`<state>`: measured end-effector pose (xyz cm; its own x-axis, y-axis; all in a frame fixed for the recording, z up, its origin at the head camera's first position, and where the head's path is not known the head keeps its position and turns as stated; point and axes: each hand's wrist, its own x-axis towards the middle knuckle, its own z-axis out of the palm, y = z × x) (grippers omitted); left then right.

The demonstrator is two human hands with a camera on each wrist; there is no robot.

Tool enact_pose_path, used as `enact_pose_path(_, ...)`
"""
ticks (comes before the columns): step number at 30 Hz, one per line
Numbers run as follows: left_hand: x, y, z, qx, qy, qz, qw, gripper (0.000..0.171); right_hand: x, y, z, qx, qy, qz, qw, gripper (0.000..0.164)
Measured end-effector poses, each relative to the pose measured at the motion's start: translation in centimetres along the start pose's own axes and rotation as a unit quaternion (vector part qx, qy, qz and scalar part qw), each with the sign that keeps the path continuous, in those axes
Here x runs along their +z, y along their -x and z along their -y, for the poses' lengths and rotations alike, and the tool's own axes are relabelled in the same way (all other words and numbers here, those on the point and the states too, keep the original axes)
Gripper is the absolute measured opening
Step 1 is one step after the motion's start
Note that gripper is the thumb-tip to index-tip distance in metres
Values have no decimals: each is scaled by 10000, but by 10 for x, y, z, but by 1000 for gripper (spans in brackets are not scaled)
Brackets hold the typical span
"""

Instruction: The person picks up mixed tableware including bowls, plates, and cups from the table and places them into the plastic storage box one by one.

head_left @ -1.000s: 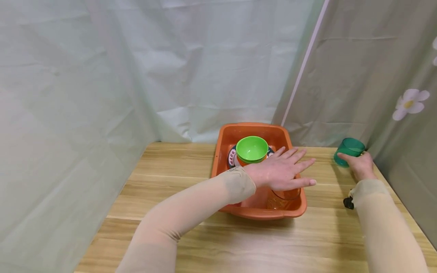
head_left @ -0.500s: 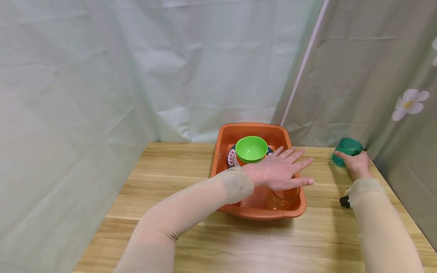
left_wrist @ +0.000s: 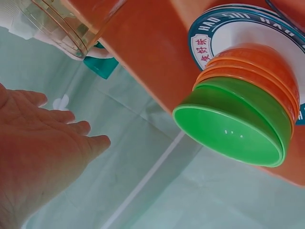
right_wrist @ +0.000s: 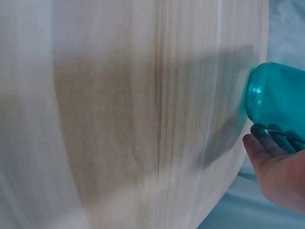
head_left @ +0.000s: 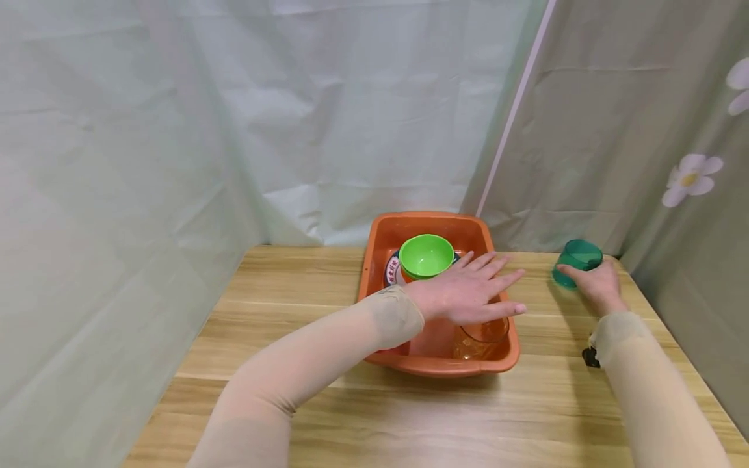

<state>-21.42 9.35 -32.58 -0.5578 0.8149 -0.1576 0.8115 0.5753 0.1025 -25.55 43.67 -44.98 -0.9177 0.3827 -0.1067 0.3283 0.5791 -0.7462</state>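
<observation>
My right hand holds a translucent teal cup upright near the table's back right corner. In the right wrist view the fingers curve round the far side of the cup, its base close over the wood. My left hand is spread flat, palm down, above an orange basin, holding nothing. Inside the basin, green bowls top a stack of orange bowls, which stands on plates with a dark patterned rim. A clear glass sits at the basin's front right, partly hidden by my left hand.
The wood-grain table extends left and in front of the basin. Pale curtains hang directly behind it and along both sides. A small black object shows beside my right cuff.
My right hand has carried the teal cup a little to the left, towards the basin. The left hand keeps its spread pose over the basin, while the head view has turned slightly.
</observation>
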Motion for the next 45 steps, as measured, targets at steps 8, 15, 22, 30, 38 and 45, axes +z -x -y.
enact_pose_path(8,2,5,7,-7,107,-34,9999,76,6,6,2,-209,42,327,9992,114)
enact_pose_path(15,3,12,14,-54,129,-48,9999,76,11,14,0,-634,50,576,9963,112)
enact_pose_path(22,2,16,18,-61,141,-155,9998,75,12,22,-2,-953,76,840,9919,106)
enact_pose_path(30,2,16,17,-28,94,-198,9998,76,26,25,-14,-1430,-480,792,9854,92)
enact_pose_path(38,0,17,19,-33,174,-203,9996,76,34,30,-16,-1132,-716,543,9895,102)
enact_pose_path(45,-2,20,22,-113,268,-151,9995,77,33,34,-10,-985,-745,382,9916,98)
